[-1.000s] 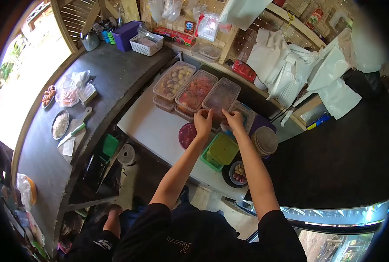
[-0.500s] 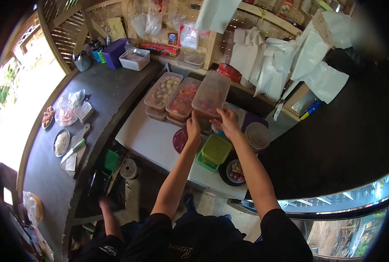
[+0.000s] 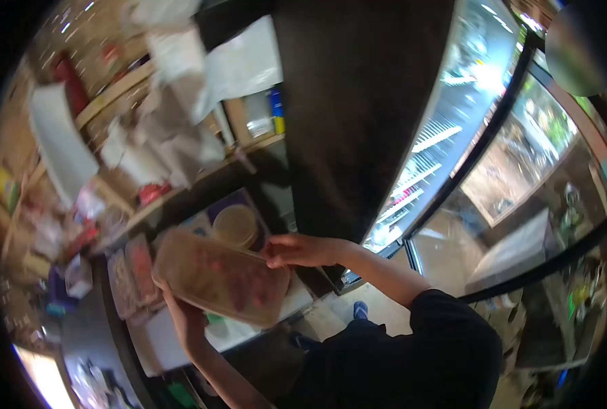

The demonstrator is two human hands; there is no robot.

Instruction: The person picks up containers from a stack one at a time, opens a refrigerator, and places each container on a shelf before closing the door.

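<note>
A rectangular lidded plastic food container [image 3: 215, 276] is raised over the white surface [image 3: 150, 354], somewhat tilted. Reddish pieces show through its cloudy lid; their kind I cannot make out. At its left end my left hand [image 3: 186, 315] grips the edge, with most fingers hidden by the container. My right hand [image 3: 302, 250] closes on the opposite upper edge. Behind the container stands a round lidded tub [image 3: 234, 226]. To its left is another container with orange-red contents [image 3: 142, 268]. Something green shows just below the held container, mostly covered.
An upright refrigerator [image 3: 412, 187] with lit shelves stands at the right, its glass door [image 3: 484, 184] swung open. Its dark side panel [image 3: 344, 116] rises beside the white surface. White bags [image 3: 245, 58] hang from the wall. A dark counter [image 3: 99, 334] runs along the left.
Both hands have lifted the container off the stack and carried it toward me. My view has turned right, bringing the open refrigerator into sight.
</note>
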